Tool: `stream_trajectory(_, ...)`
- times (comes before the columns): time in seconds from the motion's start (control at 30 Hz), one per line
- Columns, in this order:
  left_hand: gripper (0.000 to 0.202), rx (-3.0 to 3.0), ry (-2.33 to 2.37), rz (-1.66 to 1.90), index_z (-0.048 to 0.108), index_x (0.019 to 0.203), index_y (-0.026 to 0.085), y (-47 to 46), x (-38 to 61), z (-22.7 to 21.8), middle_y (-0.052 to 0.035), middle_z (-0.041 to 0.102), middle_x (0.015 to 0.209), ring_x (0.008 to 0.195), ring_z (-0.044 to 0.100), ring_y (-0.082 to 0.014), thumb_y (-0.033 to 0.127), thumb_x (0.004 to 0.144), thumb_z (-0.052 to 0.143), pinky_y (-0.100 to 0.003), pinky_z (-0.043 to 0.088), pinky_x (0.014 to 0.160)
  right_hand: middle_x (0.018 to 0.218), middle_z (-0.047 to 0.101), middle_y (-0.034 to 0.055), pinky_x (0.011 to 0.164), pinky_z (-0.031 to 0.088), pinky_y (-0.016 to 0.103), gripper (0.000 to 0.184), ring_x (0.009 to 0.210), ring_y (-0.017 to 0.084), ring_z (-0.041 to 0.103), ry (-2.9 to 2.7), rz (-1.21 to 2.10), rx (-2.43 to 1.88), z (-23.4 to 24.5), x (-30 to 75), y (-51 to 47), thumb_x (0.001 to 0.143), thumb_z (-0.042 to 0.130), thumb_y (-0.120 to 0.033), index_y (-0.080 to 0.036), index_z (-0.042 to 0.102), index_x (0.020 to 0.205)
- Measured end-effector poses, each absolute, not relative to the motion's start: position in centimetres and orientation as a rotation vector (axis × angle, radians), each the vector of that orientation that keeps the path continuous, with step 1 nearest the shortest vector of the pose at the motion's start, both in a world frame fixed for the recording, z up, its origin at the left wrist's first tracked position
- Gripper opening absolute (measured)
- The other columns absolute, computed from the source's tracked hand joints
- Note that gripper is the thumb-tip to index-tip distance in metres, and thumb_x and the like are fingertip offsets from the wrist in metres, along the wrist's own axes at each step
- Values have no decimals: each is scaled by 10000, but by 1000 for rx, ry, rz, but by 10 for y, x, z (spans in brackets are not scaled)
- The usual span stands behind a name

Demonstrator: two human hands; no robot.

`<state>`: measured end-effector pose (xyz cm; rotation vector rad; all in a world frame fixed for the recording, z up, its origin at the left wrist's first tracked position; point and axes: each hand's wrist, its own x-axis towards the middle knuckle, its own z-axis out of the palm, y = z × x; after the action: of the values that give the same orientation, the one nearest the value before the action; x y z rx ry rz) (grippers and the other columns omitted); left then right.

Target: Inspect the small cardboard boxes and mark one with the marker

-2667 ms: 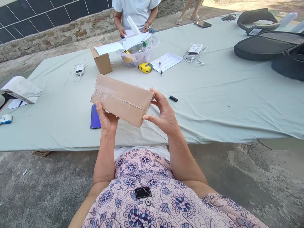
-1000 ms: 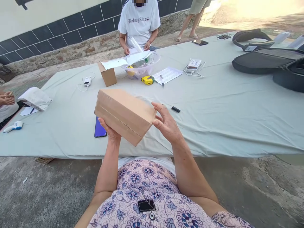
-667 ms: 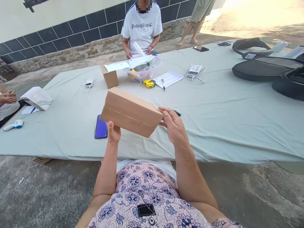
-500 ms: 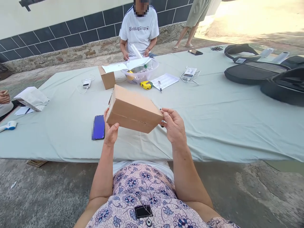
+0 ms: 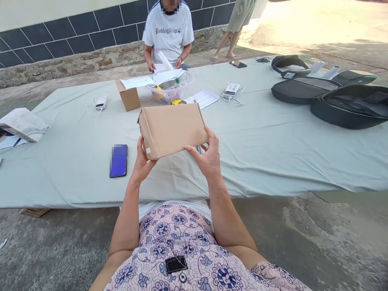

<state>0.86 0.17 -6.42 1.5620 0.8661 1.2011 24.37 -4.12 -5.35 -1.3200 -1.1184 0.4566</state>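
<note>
A brown cardboard box (image 5: 174, 129) is held up in front of me above the cloth-covered table (image 5: 263, 161). My left hand (image 5: 142, 161) grips its lower left corner, thumb underneath, near a small printed label. At the lower right corner my right hand (image 5: 207, 153) holds the box, with the thumb along the bottom edge and fingers at the right side. Behind the right hand a small dark object (image 5: 198, 148) shows in part; I cannot make out what it is. A phone (image 5: 118, 161) with a blue screen lies left of my left hand.
Beyond the box stand a plastic basin (image 5: 169, 95) of items, another cardboard box (image 5: 129, 97) and a yellow tape measure (image 5: 178, 102). A power bank (image 5: 232, 91) with a cable lies farther right, near black cases (image 5: 303, 91). A person in a white T-shirt (image 5: 168, 34) sits opposite.
The cardboard box has been turned and tilted so a broad face and a corner label now show. My right hand has shifted its hold to the lower right corner. The view has swung slightly right.
</note>
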Motion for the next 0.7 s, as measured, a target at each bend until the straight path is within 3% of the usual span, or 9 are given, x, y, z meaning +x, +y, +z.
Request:
stream_trajectory(0.13, 1144, 1520, 812, 1118, 125, 1618, 410, -2, 1, -59, -135, 489, 1549, 1296, 586, -264, 545, 767, 878, -379, 522, 1016, 1595, 442, 124, 1129, 518, 586, 921, 1492, 355, 433, -1106, 491, -1292, -57, 247, -39, 710, 828, -716, -332, 495, 1478)
stream_trajectory(0.27, 1104, 1447, 730, 1173, 354, 1499, 346, -4, -1, -55, -146, 500, 1552, 1392, 520, -330, 798, 618, 842, -387, 527, 993, 1587, 437, 117, 1155, 493, 564, 798, 1513, 335, 412, -1089, 490, -1254, -60, 253, -37, 739, 833, -581, -316, 533, 1430)
stream_trajectory(0.4, 898, 1261, 821, 1271, 499, 1263, 304, -2, 0, -52, -101, 695, 1275, 1134, 669, -276, 952, 658, 649, -380, 544, 883, 1621, 406, 102, 1194, 445, 553, 662, 1530, 309, 401, -1099, 467, -1187, -62, 259, -37, 778, 772, -436, -321, 556, 1393)
stream_trajectory(0.47, 942, 1187, 847, 1245, 471, 1302, 321, -3, -1, -50, -59, 749, 1084, 999, 703, -258, 992, 652, 587, -390, 541, 858, 1637, 406, 93, 1204, 433, 551, 629, 1535, 306, 406, -1113, 471, -1156, -62, 262, -37, 789, 731, -380, -326, 559, 1392)
stream_trajectory(0.6, 1132, 1129, 826, 1096, 433, 1465, 325, -7, -6, -43, -69, 763, 1093, 972, 712, -283, 1066, 610, 460, -393, 540, 802, 1636, 434, 84, 1180, 464, 555, 590, 1553, 323, 391, -1114, 454, -1100, -63, 267, -38, 788, 654, -305, -316, 587, 1375)
stream_trajectory(0.7, 1006, 1099, 867, 1003, 575, 1336, 263, -9, -6, -41, -64, 756, 1016, 842, 687, -239, 1019, 676, 505, -323, 506, 683, 1642, 437, 79, 1181, 466, 573, 590, 1554, 330, 397, -1108, 421, -1084, -64, 268, -38, 793, 636, -281, -311, 593, 1381)
